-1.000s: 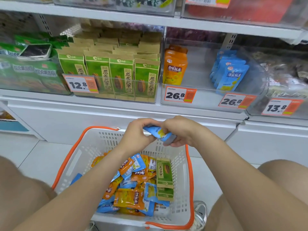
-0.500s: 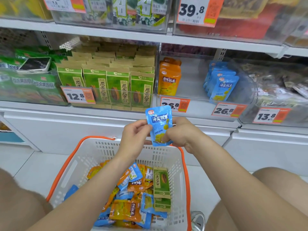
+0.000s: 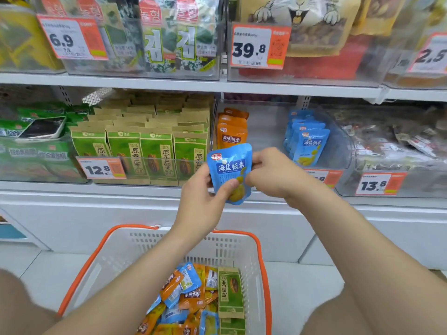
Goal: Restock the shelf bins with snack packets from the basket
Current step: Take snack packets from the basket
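A blue snack packet [image 3: 229, 169] stands upright in front of the shelf edge, pinched from both sides. My left hand [image 3: 202, 201] grips its lower left edge and my right hand [image 3: 271, 174] holds its right side. Below, the white basket with an orange rim [image 3: 262, 259] holds several blue, orange and green packets [image 3: 193, 298]. In the clear shelf bin [image 3: 266, 126] behind, orange packets [image 3: 232, 131] stand at the left and matching blue packets [image 3: 308, 141] at the right, with bare space between them.
Green seed packs [image 3: 154, 151] fill the bin to the left. A phone [image 3: 42, 128] lies on green bags at far left. Mixed wrapped snacks [image 3: 399, 141] sit in the right bin. The upper shelf [image 3: 217, 85] overhangs with seaweed and nut bags. My knees flank the basket.
Both hands lifted the blue packet from just above the basket to shelf height and turned it upright, face toward me. The view tilted upward, showing the upper shelf.
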Motion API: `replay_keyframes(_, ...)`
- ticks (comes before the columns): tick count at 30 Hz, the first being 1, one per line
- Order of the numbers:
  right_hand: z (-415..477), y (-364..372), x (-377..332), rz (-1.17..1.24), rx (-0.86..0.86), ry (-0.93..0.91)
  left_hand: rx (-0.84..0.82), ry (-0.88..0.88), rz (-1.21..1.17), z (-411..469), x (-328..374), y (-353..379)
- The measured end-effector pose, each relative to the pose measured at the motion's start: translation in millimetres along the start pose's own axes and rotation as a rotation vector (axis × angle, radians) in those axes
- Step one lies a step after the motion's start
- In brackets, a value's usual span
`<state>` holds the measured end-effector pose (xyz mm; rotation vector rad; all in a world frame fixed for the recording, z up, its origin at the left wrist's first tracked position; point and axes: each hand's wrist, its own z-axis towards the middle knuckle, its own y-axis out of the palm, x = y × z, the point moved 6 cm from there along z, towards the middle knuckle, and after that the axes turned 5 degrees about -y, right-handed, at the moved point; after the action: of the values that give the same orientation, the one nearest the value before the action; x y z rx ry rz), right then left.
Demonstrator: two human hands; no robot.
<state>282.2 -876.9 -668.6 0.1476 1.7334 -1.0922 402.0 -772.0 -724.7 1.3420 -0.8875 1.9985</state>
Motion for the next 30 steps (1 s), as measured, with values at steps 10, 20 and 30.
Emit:
replay_keyframes(10, 9.4, -124.8, 37.3, -0.290, 0.554, -0.013, 0.075, 0.187, 0.159, 70.6, 63.3, 84.1)
replay_keyframes(20, 8.1, -177.4, 97.1, -0.293, 0.904, 0.305, -0.131, -0.134, 0.430, 142.0, 27.1, 183.5)
replay_keyframes(30, 24.9, -178.2, 116.8, -0.130, 0.921, 0.356, -0.259, -0.305, 0.549, 162.2, 15.2, 233.1)
